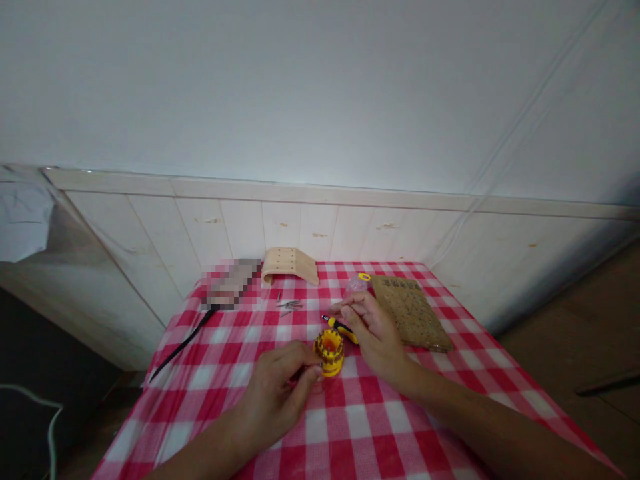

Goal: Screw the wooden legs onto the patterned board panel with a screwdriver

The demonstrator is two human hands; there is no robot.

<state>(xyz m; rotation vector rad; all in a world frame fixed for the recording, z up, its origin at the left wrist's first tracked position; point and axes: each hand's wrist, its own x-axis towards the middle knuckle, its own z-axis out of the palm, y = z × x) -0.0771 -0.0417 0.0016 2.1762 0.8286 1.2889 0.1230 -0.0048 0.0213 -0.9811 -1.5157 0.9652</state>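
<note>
A yellow ring-shaped bit holder [331,368] with screwdriver bits around its rim stands upright on the cloth. Beside its left side is my left hand [277,387], thumb and forefinger pinched on a small dark metal piece that looks like a screwdriver bit. My right hand [373,330] hovers just right of and beyond the holder, its fingers curled together; whatever may be between them is hidden. Partly under that hand lies a yellow and black screwdriver [340,327], its metal tip pointing left. Several loose screws [290,307] lie further back on the left.
A red and white checked cloth [350,440] covers the table. A bent wooden piece with holes [290,263] stands at the back. Right of it are a clear plastic package [357,285] and a flat brown packet [413,313]. A blurred-out flat object [233,283] with a black strap lies left.
</note>
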